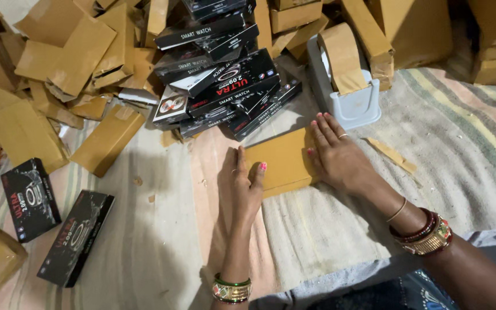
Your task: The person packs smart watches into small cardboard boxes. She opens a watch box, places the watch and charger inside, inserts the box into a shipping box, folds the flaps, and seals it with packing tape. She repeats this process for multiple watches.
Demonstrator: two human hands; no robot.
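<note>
A small brown parcel (282, 161) lies flat on the striped cloth (460, 132) in front of the person. The left hand (242, 186) is open and presses its palm against the left edge of the parcel, with the thumb resting on the top. The right hand (337, 155) is also open, fingers spread, lying flat over the right edge; neither hand grips anything. Just behind the parcel stands a grey tape dispenser (345, 86) with a roll of brown tape, and to the left of it is a pile of black boxes (225, 74). Many brown parcels (58, 69) are heaped at the far left, and two black boxes (53, 221) lie apart near the left edge.

I think the risk here is that the paper wrap opens again if one hand lifts too early, because only the pressure of the palms keeps the sides down. The black pile leans toward the parcel and could slide onto it if pushed
</note>
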